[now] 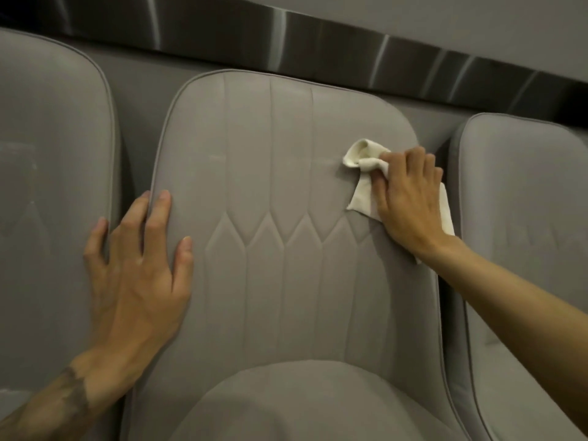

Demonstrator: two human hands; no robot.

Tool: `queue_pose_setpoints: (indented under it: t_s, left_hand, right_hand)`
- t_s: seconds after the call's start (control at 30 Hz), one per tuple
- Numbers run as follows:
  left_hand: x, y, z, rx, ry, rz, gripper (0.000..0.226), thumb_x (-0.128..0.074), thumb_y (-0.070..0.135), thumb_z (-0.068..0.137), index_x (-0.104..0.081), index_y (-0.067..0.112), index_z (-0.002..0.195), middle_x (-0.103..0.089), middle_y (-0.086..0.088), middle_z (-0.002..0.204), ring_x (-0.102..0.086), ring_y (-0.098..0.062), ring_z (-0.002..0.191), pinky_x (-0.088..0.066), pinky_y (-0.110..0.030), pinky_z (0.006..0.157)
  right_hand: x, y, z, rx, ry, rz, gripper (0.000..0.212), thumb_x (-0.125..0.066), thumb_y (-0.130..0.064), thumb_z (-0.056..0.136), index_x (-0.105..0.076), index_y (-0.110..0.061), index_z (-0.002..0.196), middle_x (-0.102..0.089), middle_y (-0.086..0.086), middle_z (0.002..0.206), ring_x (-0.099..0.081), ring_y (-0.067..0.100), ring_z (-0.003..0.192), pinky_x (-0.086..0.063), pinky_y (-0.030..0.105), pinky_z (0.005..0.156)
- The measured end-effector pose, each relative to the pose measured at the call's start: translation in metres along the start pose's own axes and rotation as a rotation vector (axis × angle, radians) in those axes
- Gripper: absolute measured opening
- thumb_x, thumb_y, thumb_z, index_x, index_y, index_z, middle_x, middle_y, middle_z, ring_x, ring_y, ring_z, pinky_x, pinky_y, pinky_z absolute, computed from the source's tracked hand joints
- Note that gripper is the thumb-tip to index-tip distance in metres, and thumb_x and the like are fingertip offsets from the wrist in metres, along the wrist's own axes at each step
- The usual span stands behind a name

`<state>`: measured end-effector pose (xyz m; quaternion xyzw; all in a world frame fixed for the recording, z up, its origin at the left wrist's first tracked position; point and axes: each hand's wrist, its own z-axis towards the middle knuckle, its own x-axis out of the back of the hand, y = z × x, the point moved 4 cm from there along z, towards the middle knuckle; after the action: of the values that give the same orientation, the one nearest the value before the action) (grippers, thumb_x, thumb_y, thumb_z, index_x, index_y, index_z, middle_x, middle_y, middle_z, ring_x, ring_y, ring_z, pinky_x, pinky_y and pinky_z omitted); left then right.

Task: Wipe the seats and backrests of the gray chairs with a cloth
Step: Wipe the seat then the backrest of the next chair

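Cream crumpled cloth (366,173) on quilted grey backrest (280,186)

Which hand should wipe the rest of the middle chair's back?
The right hand: it already presses the cloth against the middle backrest. The left hand is bare, spread flat on the backrest's left edge.

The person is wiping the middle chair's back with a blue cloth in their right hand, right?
Not quite. The cloth is white, not blue. The head view shows the right hand pressing it on the middle chair's backrest.
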<state>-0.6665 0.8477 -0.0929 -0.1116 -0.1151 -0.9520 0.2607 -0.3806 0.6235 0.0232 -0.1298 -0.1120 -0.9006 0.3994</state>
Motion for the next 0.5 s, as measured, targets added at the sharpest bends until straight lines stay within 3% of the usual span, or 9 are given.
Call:
queue_pose_setpoints:
  t_s: [0.07,0.23,0.4,0.5]
  left_hand:
    - [0.0,0.0,0.0,0.006,0.001,-0.003,0.061,-0.035,0.044,0.106,-0.028,0.021,0.162,-0.038,-0.011,0.159,-0.043,-0.033,0.142,-0.023,-0.054,0.122]
    - [0.002,0.002,0.001,0.003,-0.011,-0.001,0.06,-0.038,0.042,0.106,-0.029,0.018,0.161,-0.039,-0.014,0.157,-0.045,-0.037,0.137,-0.021,-0.053,0.122]
    - [0.007,0.006,-0.001,0.002,-0.03,-0.005,0.061,-0.04,0.038,0.105,-0.028,0.017,0.161,-0.038,-0.014,0.159,-0.043,-0.036,0.14,-0.021,-0.053,0.123]
    - [0.01,0.007,-0.001,0.008,-0.055,-0.012,0.062,-0.04,0.037,0.104,-0.028,0.016,0.161,-0.037,-0.015,0.16,-0.042,-0.036,0.142,-0.021,-0.053,0.123]
  right_hand:
    - [0.0,0.003,0.014,0.025,0.001,-0.01,0.026,-0.045,-0.033,0.102,-0.052,-0.009,0.109,-0.048,0.018,0.111,-0.044,0.035,0.096,-0.031,0.043,0.079]
    - [-0.006,0.005,0.035,-0.154,0.045,0.027,0.033,-0.039,-0.037,0.103,-0.052,-0.009,0.114,-0.048,0.019,0.116,-0.044,0.036,0.101,-0.027,0.038,0.079]
    - [0.01,0.008,-0.082,0.141,-0.081,-0.002,0.023,-0.042,-0.035,0.101,-0.051,-0.015,0.108,-0.042,0.011,0.106,-0.039,0.03,0.091,-0.029,0.041,0.078]
    - [0.012,0.014,-0.081,0.201,-0.098,-0.037,0.021,-0.044,-0.035,0.103,-0.051,-0.015,0.109,-0.043,0.012,0.106,-0.04,0.03,0.089,-0.029,0.041,0.077]
